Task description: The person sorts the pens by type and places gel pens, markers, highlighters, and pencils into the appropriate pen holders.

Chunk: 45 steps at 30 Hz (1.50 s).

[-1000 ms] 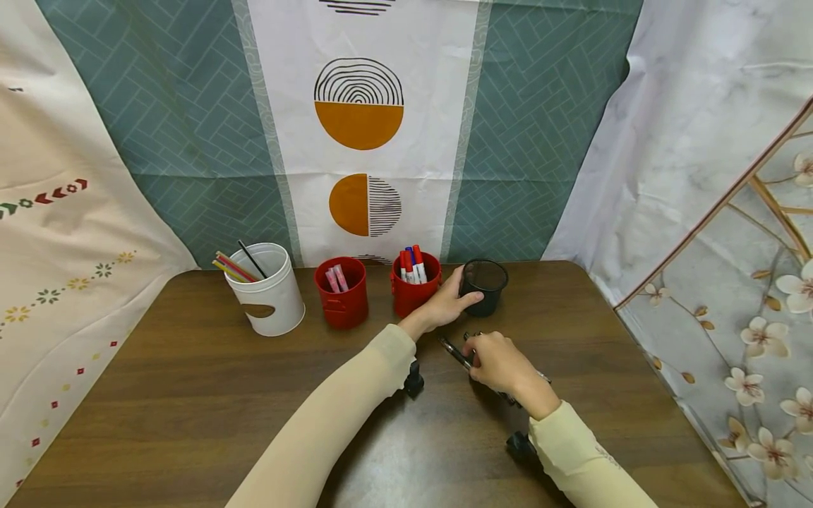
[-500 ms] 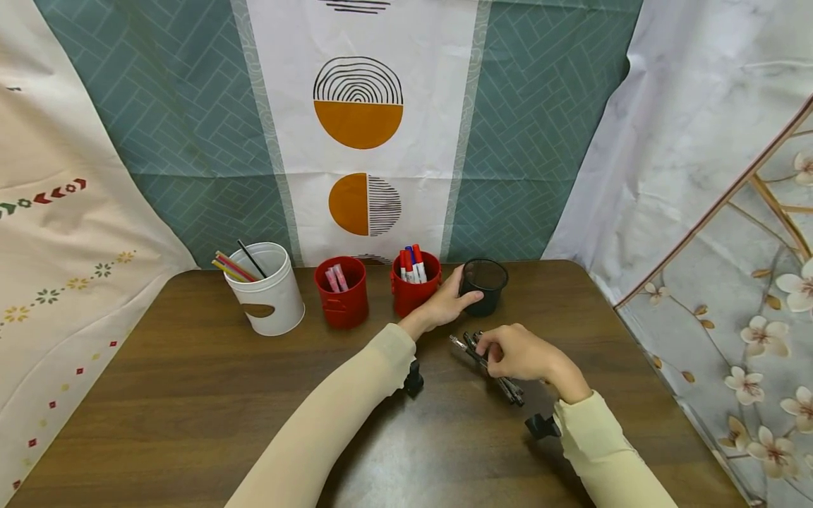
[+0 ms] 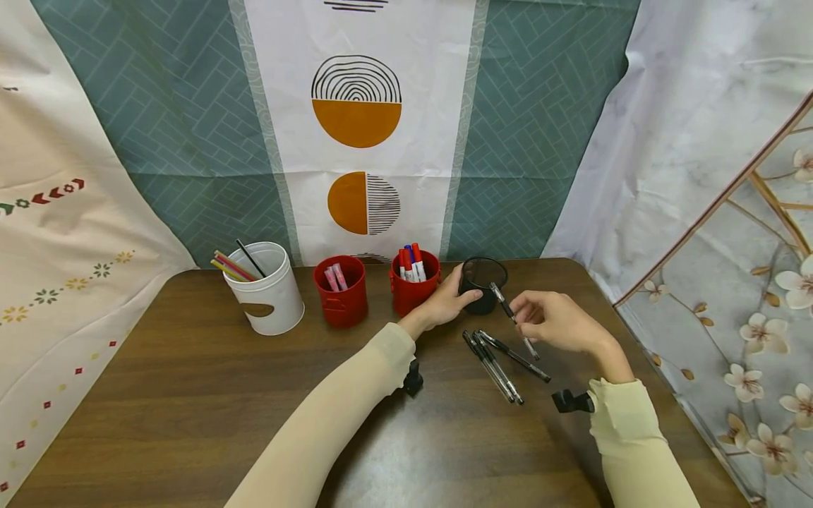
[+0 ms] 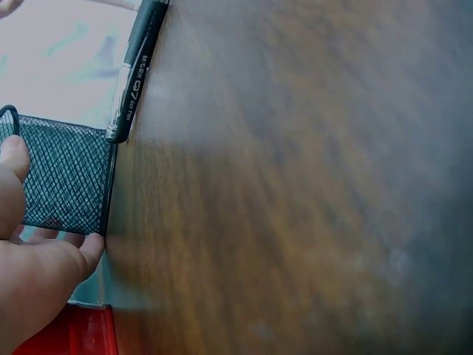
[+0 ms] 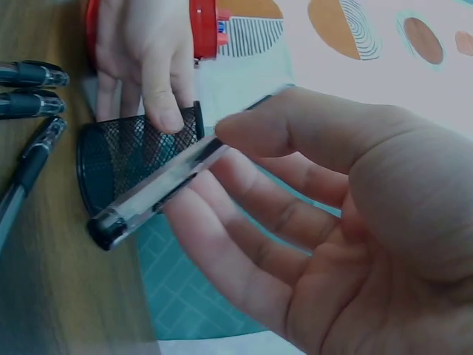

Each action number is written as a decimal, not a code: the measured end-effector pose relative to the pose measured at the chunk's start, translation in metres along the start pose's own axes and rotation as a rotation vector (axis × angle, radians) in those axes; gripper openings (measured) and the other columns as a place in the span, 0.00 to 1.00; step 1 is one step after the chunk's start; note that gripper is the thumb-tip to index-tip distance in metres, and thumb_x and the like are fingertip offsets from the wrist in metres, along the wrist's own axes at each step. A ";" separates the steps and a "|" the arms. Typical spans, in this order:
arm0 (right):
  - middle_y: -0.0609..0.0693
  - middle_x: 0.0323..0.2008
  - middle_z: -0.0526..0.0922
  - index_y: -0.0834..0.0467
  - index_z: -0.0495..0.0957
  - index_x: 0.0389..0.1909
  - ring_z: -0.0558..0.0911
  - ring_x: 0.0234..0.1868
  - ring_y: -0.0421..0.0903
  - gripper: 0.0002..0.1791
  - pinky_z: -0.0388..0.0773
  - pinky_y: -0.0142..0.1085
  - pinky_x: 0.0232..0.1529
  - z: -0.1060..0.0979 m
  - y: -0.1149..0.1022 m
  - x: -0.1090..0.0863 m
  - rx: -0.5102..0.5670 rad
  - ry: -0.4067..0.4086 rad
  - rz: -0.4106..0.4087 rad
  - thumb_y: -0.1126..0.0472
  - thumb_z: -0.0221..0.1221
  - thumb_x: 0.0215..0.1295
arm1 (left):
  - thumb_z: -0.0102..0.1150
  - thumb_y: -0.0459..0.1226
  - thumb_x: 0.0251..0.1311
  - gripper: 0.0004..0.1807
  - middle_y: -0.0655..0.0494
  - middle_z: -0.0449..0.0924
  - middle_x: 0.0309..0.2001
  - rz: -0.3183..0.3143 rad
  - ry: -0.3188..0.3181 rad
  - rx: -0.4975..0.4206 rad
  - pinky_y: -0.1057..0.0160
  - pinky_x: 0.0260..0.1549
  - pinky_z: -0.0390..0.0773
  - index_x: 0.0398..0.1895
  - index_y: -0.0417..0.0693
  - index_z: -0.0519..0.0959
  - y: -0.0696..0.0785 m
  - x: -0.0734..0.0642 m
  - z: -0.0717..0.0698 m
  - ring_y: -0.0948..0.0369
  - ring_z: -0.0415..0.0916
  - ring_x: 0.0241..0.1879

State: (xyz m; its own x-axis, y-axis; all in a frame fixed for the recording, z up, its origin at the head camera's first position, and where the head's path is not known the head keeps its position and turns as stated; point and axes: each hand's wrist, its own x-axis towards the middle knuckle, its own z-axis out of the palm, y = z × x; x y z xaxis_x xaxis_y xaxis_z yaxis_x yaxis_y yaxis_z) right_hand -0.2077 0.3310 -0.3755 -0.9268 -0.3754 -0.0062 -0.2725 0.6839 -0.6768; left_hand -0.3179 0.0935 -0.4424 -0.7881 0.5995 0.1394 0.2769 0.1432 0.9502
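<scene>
A black mesh pen cup [image 3: 484, 306] stands near the table's back edge, and my left hand [image 3: 443, 302] grips its left side with thumb and fingers. My right hand [image 3: 560, 323] pinches a clear-barrelled gel pen with a black grip [image 5: 159, 177] between thumb and fingertips. The pen is tilted, one end at the cup's rim and the other over the table. Near the cup, several similar gel pens [image 3: 494, 367] lie on the wood; in the right wrist view, loose pens [image 5: 29, 159] show at left. The mesh wall [image 4: 63, 174] fills the left wrist view's left side.
Left of the cup is a red cup [image 3: 406, 299] of red and blue markers. Beyond it stand another red cup [image 3: 344, 310] with pink sticks and a white bucket [image 3: 279, 310] with coloured pencils. Patterned cloth [image 3: 533, 141] hangs behind the table.
The right hand has lifted one pen from the group and moved up and right to the cup's rim. The left hand has stayed on the cup.
</scene>
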 end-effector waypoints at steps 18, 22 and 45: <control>0.55 0.40 0.88 0.62 0.81 0.55 0.86 0.36 0.37 0.15 0.81 0.26 0.36 -0.004 -0.006 0.026 -0.021 0.465 -0.105 0.65 0.69 0.70 | 0.59 0.43 0.79 0.44 0.51 0.51 0.85 -0.022 0.016 0.074 0.47 0.81 0.53 0.87 0.51 0.46 -0.028 0.012 0.000 0.54 0.49 0.84; 0.58 0.42 0.88 0.64 0.80 0.57 0.84 0.35 0.30 0.17 0.80 0.22 0.36 -0.005 -0.006 0.030 0.049 0.564 -0.127 0.66 0.69 0.70 | 0.59 0.43 0.79 0.43 0.51 0.50 0.86 -0.024 0.016 0.083 0.47 0.81 0.53 0.87 0.51 0.46 -0.029 0.012 0.000 0.54 0.48 0.84; 0.68 0.44 0.85 0.71 0.78 0.57 0.85 0.33 0.31 0.18 0.80 0.20 0.36 0.006 -0.002 0.066 0.270 0.801 -0.181 0.72 0.66 0.69 | 0.57 0.37 0.79 0.41 0.47 0.52 0.85 -0.016 0.005 0.020 0.44 0.81 0.51 0.87 0.49 0.46 -0.031 0.017 0.002 0.50 0.50 0.84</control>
State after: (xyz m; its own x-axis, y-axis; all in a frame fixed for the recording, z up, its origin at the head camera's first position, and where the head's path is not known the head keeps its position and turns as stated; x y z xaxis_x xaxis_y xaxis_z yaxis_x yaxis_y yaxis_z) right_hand -0.2671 0.3009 -0.3786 -0.8056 0.1590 0.5707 -0.4573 0.4455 -0.7697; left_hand -0.3387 0.1005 -0.4695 -0.7952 0.5932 0.1252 0.2749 0.1688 0.9465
